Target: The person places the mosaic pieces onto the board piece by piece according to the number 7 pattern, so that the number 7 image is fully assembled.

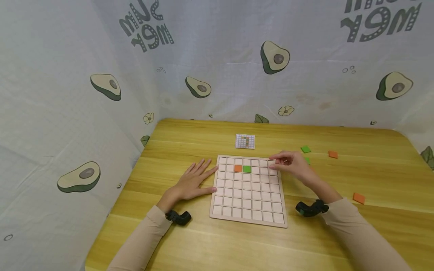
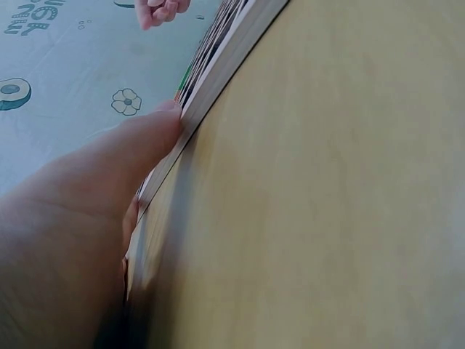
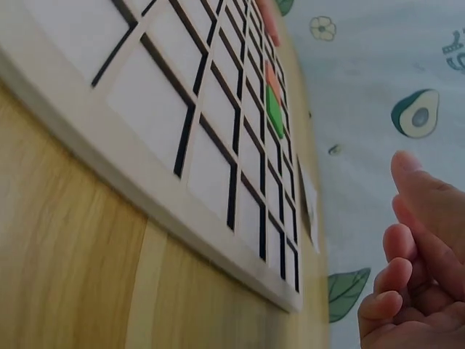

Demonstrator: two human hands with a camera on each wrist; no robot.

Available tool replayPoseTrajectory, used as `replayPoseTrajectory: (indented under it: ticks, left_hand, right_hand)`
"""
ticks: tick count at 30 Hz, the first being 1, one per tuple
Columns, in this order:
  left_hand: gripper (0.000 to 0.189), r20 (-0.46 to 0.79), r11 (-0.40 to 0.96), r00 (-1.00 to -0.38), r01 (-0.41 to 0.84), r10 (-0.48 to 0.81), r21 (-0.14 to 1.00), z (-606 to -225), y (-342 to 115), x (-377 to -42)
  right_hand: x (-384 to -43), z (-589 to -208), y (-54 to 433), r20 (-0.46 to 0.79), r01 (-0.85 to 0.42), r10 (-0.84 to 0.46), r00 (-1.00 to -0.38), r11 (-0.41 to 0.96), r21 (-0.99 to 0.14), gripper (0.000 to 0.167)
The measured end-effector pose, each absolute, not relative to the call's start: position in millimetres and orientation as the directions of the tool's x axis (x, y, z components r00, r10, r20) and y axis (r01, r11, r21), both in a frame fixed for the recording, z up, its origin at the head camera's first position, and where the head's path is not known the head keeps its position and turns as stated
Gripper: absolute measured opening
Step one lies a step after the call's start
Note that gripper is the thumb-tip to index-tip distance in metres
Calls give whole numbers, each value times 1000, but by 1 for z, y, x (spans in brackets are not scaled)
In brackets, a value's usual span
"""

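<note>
A wooden grid board (image 1: 249, 221) lies in the middle of the table. In its second row from the far side sit an orange tile (image 1: 238, 168) and a green tile (image 1: 246, 169), side by side. My left hand (image 1: 193, 182) is spread at the board's left edge, thumb and fingertips touching the frame. Over the far right corner hovers my right hand (image 1: 294, 164), thumb and index finger reaching over the board and held apart. In the right wrist view its other fingers (image 3: 392, 275) bend loosely, and no tile shows in it.
Behind the board lies a small printed pattern card (image 1: 245, 141). To the right are loose tiles: a green one (image 1: 306, 149), another green one (image 1: 307, 160) partly hidden by my right hand, an orange one (image 1: 333, 154) and a nearer orange one (image 1: 359, 198). An avocado-print curtain (image 1: 230, 101) hangs behind the table.
</note>
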State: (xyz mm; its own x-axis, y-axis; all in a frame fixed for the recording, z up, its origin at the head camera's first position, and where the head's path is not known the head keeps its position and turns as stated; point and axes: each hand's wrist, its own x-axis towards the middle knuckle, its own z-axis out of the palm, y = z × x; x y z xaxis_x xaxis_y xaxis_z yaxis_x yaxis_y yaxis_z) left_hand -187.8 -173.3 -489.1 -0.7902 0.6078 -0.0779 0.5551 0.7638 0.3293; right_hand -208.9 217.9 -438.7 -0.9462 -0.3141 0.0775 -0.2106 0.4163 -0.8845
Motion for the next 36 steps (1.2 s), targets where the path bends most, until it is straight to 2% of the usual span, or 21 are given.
replayPoseTrajectory:
  ticks: [19,29,36]
  left_hand:
    - [79,-85,764,-792,547,605,341,-487,-174,-186]
    - [79,-83,764,-792,547,605,342,-487,-174,-187]
    - [79,-94,770,-794,544,601,333,-488,-174,-188]
  right_hand:
    - [-195,-450,304,46,-169,-256,-965,483,-859,37]
    - [-194,-456,327,31,-152,-214,-976,577,-802,38]
    - [-193,-462,336,61,-181,-218,-974,589,-788,35]
